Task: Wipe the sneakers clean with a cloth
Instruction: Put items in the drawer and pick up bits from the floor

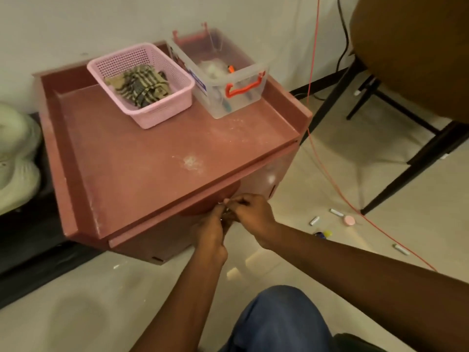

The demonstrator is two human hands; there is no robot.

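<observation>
What the two hands work on is hard to make out: a small shiny object, seen only as a few metallic glints, sits between the fingertips just under the front lip of the reddish-brown cabinet, and the cabinet face behind it is in shadow. The left hand comes up from below with its fingers curled in around that object. The right hand reaches in from the right, its fingers bent and pinched on the same spot, so the two hands touch. The pair of white knitted sneakers is cut off by the left edge of the view. It sits on a dark surface beside the cabinet, well apart from both hands and touched by neither. The striped beige-and-grey cloth lies crumpled in a pink perforated plastic basket at the back of the cabinet top, also well away from the fingers. Just beside the basket stands a clear plastic box with orange-red handles; its contents are blurred. On the pale tiled floor to the right lie a few small white cylinders and a round pink item, too small to identify, crossed by a thin orange cable. A knee in blue jeans fills the bottom edge.
</observation>
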